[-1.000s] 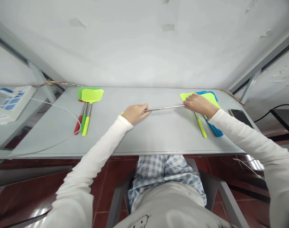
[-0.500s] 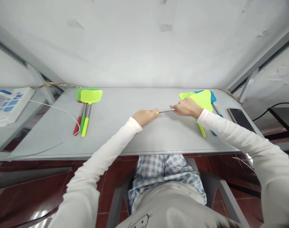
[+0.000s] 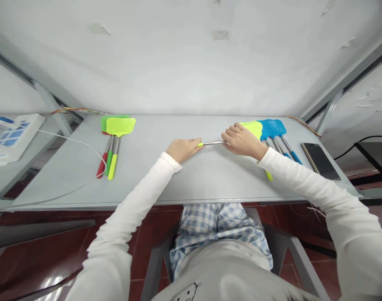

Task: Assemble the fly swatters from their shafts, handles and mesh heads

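Note:
Over the middle of the table I hold a fly swatter (image 3: 213, 143) level, its thin metal rod showing between my hands. My left hand (image 3: 184, 149) is closed around its yellow-green handle. My right hand (image 3: 241, 140) is closed around the rod's other end; I cannot make out the held swatter's head behind it. Just beyond the right hand lies a yellow-green swatter head (image 3: 254, 128), partly covered by that hand. A yellow-green handle end (image 3: 268, 175) shows below my right wrist. Several blue fly swatters (image 3: 273, 126) lie fanned beside it, heads overlapping.
At the left of the table (image 3: 147, 184) lie a yellow-green swatter (image 3: 120, 126), a green swatter (image 3: 108, 162) and a red swatter (image 3: 101, 167), with a white cable (image 3: 84, 144) crossing nearby. A phone (image 3: 321, 161) lies at right. The wall (image 3: 191, 75) rises behind.
Both hands have shifted slightly left with the swatter. The yellow-green head right of my right hand no longer covers the blue swatters, which now show more fully.

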The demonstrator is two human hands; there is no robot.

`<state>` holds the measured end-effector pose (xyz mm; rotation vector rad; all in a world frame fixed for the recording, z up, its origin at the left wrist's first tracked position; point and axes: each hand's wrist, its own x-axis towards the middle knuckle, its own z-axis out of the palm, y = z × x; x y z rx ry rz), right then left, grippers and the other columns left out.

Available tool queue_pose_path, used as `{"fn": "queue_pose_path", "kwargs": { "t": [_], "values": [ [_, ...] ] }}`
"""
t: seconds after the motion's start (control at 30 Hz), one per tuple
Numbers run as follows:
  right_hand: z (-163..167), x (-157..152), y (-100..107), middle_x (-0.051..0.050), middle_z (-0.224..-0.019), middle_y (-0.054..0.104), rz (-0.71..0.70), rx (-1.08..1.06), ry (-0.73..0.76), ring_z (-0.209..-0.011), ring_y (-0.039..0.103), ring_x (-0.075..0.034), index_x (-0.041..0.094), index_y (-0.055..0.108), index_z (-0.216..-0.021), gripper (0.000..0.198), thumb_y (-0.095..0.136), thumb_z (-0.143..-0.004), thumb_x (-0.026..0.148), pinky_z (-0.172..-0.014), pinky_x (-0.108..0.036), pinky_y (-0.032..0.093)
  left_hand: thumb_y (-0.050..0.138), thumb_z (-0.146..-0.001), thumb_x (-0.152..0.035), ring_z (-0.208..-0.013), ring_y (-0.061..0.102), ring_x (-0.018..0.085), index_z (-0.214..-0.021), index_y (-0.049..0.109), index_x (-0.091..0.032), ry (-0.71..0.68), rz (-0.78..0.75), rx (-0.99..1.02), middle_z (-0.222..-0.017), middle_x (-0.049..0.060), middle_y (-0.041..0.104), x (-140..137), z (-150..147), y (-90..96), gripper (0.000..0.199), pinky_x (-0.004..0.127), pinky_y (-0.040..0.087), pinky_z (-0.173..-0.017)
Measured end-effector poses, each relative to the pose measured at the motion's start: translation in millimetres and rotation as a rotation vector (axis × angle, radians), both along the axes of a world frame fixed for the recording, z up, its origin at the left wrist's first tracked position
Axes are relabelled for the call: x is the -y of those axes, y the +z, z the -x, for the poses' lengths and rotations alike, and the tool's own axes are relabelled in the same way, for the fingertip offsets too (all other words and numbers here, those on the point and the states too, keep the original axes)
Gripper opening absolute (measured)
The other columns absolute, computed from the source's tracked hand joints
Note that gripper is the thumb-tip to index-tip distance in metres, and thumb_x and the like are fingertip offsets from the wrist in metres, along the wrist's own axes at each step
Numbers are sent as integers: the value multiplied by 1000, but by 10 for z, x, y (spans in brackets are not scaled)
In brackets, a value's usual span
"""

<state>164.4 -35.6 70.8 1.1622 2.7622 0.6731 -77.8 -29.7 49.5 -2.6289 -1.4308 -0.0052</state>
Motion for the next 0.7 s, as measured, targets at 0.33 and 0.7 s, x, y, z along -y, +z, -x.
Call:
{"fn": "queue_pose_path", "kwargs": {
  "t": [0.33, 0.7],
  "values": [
    [73, -76, -163, -12, -79, 66, -58, 24, 27, -82, 56, -23, 10, 66, -86, 35, 33, -95, 21, -83, -37, 32, 28, -99, -41, -88, 64, 21, -107, 57, -17, -75, -98, 101, -94, 11, 66, -34, -253, -184, 38, 29, 38, -62],
    [225, -229, -658, -23, -124, 57, -70, -286, -165, -133, 40, -31, 4, 62, -103, 32, 34, -93, 15, -111, -51, 30, 23, -99, -47, -86, 67, 22, -113, 56, -18, 0, -6, 123, -98, 12, 67, -275, -371, -571, 46, 28, 37, -60]
  ]
}}
